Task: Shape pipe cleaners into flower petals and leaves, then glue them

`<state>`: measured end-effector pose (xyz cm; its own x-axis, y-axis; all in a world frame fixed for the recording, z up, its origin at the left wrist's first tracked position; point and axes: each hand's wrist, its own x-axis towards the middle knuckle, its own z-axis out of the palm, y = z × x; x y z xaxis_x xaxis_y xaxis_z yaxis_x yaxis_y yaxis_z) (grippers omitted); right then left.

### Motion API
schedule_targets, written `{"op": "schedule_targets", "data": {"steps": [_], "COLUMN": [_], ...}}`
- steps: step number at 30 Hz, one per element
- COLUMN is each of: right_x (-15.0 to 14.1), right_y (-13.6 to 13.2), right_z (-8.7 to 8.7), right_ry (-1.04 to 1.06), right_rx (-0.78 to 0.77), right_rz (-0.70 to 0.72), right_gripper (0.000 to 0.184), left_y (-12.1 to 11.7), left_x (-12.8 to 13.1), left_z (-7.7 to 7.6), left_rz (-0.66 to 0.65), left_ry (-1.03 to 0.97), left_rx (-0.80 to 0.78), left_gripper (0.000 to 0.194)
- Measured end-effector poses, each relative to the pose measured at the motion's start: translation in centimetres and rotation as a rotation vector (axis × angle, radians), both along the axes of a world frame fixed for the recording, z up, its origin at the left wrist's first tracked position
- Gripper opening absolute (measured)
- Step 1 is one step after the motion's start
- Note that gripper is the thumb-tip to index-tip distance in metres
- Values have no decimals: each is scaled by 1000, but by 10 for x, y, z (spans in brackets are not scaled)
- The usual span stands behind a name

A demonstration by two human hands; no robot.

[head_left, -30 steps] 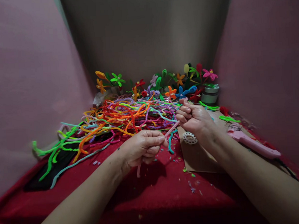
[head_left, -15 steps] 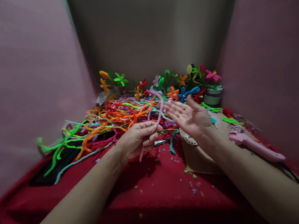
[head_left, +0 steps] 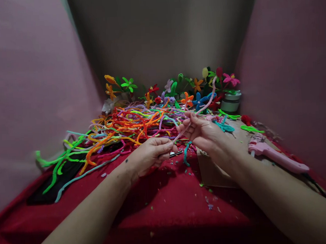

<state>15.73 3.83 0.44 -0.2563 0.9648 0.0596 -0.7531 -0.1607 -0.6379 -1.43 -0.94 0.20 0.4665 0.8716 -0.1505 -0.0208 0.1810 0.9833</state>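
A pale pink pipe cleaner runs between my two hands, and its free end curves up past the right one. My left hand pinches its lower end between thumb and fingers. Higher along it, my right hand has thumb and fingers closed on the stem. Behind them spreads a tangled heap of pipe cleaners in orange, red, purple and green. A metal tool, partly hidden, lies just beyond the left fingers.
Pipe-cleaner flowers line the back, beside a lidded jar. A pink glue gun lies on the right by a cardboard sheet. Scraps dot the red cloth. A black flat item lies left, under green pipe cleaners.
My right hand, open and apart before, has closed on the pink pipe cleaner. The pipe cleaner now slants up to the right, stretched between both hands.
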Motion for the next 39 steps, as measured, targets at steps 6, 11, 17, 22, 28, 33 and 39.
{"op": "schedule_targets", "data": {"steps": [6, 11, 17, 22, 28, 33, 39], "right_x": [6, 4, 7, 3, -8, -12, -9], "right_y": [2, 1, 3, 4, -1, -9, -10], "right_z": [4, 3, 3, -3, -12, -13, -6], "right_ry": [-99, -211, -280, -215, -166, -252, -286], "right_rx": [60, 147, 24, -22, 18, 96, 116], "right_rz": [-115, -138, -119, -60, 64, 191, 55], "right_gripper": [12, 9, 15, 14, 12, 9, 13], "left_y": [-4, -3, -2, -1, 4, 0, -7], "left_x": [2, -8, -18, -16, -6, 2, 1], "left_z": [5, 8, 19, 26, 14, 7, 14], "left_rz": [-20, -67, 12, 310, 271, 267, 323], "left_ry": [105, 94, 36, -359, -367, -70, 140], "left_rx": [22, 22, 27, 243, 257, 462, 633], "left_gripper": [22, 22, 21, 19, 26, 16, 15]}}
